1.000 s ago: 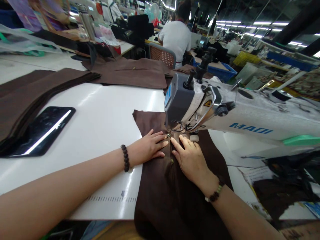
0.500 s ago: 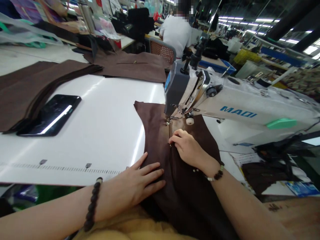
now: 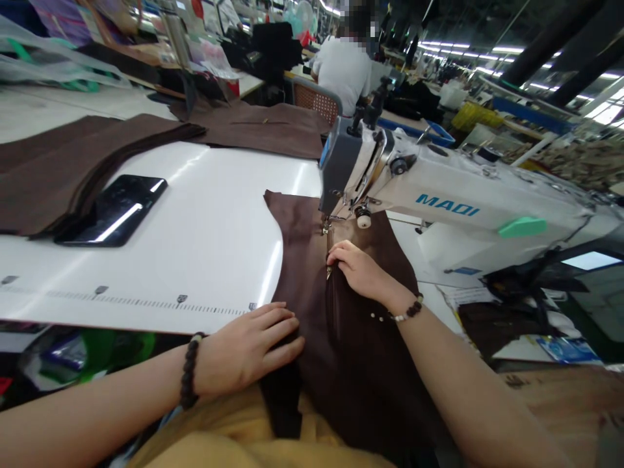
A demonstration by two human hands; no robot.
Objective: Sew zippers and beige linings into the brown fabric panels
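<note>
A dark brown leather-like panel (image 3: 302, 260) lies under the needle area of a white MAQI sewing machine (image 3: 439, 195). A zipper (image 3: 330, 240) runs down the panel from the presser foot (image 3: 325, 227). My right hand (image 3: 358, 270) is closed, its thumb and fingertips pinching at the zipper's metal slider (image 3: 329, 272) just below the foot. Below the slider the zipper line continues as a dark fold. My left hand (image 3: 258, 344) rests palm down with fingers stretched out, their tips on the panel's left edge.
Stacked brown panels (image 3: 121, 140) lie at the left, with a black phone (image 3: 121, 211) against them. Another brown panel with a zipper (image 3: 283, 127) lies behind. A printed ruler (image 3: 146, 301) runs along the table's front edge. A person in white (image 3: 344, 68) sits further back.
My left hand has slid left towards the panel's edge, its fingers closer together. My right hand stays at the slider, slightly higher in view. The camera view has shifted a little.
</note>
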